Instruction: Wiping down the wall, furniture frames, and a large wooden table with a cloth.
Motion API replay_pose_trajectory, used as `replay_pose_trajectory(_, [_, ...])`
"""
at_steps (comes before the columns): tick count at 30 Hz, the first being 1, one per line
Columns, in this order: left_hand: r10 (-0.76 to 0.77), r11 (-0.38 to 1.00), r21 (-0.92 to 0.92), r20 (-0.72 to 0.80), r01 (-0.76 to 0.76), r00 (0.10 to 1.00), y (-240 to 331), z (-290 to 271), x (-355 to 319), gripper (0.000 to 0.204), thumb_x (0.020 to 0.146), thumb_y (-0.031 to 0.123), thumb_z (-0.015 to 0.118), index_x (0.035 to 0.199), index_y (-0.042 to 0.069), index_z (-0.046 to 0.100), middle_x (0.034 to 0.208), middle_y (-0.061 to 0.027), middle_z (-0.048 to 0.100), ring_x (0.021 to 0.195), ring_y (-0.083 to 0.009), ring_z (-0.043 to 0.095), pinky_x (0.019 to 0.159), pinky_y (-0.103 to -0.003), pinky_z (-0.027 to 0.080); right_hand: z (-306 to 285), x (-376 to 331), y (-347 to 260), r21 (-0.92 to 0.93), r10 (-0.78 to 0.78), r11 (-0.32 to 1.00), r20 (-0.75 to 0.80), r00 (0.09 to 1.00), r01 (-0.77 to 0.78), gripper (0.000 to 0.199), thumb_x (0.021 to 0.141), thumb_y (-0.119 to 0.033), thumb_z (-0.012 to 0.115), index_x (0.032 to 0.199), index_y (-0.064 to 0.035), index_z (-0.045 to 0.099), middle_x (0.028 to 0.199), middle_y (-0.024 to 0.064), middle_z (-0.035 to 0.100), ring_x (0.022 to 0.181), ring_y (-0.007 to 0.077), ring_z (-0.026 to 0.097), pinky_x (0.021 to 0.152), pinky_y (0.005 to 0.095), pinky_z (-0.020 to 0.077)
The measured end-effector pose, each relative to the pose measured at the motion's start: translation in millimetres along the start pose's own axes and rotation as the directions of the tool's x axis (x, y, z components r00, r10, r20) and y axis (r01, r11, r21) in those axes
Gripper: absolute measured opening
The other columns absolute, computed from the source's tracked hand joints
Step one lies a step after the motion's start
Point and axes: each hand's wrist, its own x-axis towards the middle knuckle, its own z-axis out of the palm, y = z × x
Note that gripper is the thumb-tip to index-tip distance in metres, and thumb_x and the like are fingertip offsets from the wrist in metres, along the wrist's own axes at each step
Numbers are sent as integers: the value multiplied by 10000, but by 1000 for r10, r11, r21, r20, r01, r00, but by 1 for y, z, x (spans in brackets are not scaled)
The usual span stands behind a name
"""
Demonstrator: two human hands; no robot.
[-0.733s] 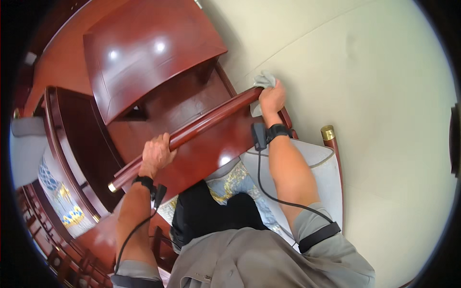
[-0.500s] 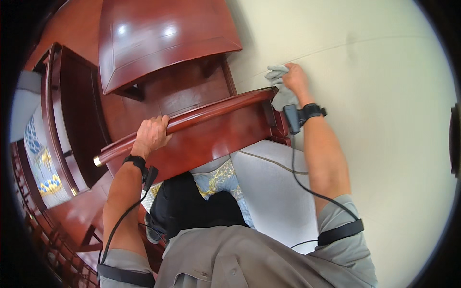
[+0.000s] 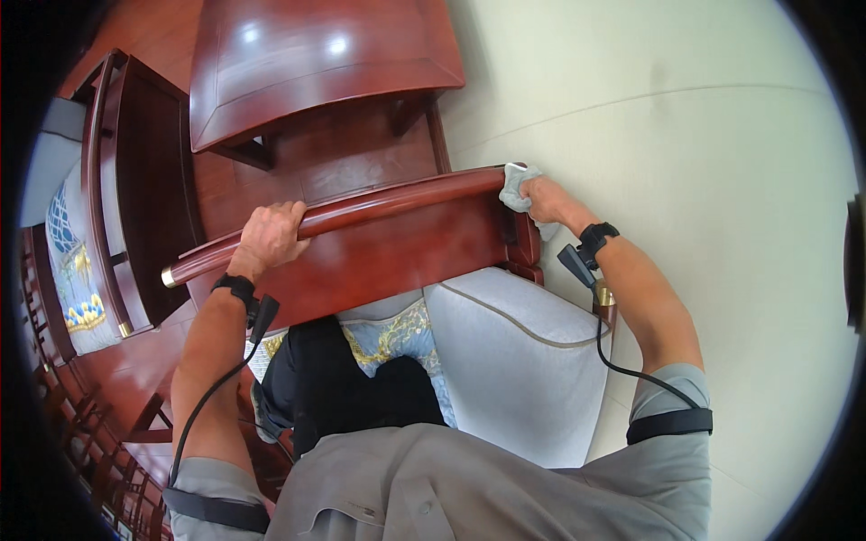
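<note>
A dark red wooden armrest [image 3: 406, 196] with a rounded top rail slants across the middle, its left end capped in brass. My left hand [image 3: 271, 236] is closed over the rail near that end. At the rail's opposite end, my right hand [image 3: 548, 200] grips a pale grey cloth [image 3: 516, 185] bunched in its fingers. The cloth wraps against the rail's end and hides it; a fold hangs below my fingers. Below the armrest, a grey upholstered cushion [image 3: 519, 347] and a blue and yellow patterned cushion [image 3: 406, 338] lie beside my legs.
A glossy red wooden table [image 3: 325, 63] stands just beyond the armrest. Another wooden seat [image 3: 149, 180] with a patterned cushion [image 3: 77, 279] is at the left. Pale wall [image 3: 704, 225] fills the right side. Wooden flooring [image 3: 225, 194] shows between the furniture.
My right hand has brought the cloth down and left, from past the rail's end onto it. My left hand still grips the rail. The whole view has shifted slightly.
</note>
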Motion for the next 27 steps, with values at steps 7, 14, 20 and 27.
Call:
replay_pose_trajectory(7, [3,999,44,-7,-3,1000,2,-3,4,375,774,298,786,974,59,576,893,-149,685,861,-349,687,761,-461,545,-7,-6,7,-106,-94,988,160,983,112,244,693,-6,660,929,-44,705,946,205,715,958,397,685,810,444,550])
replay_pose_trajectory(14, [6,999,49,-19,-5,1000,3,-5,3,374,789,313,786,985,61,589,903,-138,695,873,-337,700,765,-446,559,-11,-10,-3,-124,2,992,305,953,38,346,693,-10,677,1034,-49,724,983,211,721,971,384,692,837,422,552])
replay_pose_trajectory(20, [26,999,40,-21,-25,999,-1,2,2,380,778,303,797,971,59,579,885,-151,695,867,-340,704,768,-448,562,-53,-29,-57,82,-19,996,484,875,-24,331,704,-8,668,1033,-6,710,957,215,715,931,386,682,834,427,544])
replay_pose_trajectory(27, [82,996,-17,-49,-83,995,-6,3,3,387,763,296,808,949,52,571,884,-166,703,843,-348,712,758,-446,568,-67,-30,-136,149,-140,981,96,986,125,272,741,7,602,1004,23,672,1019,235,697,998,393,658,892,438,525])
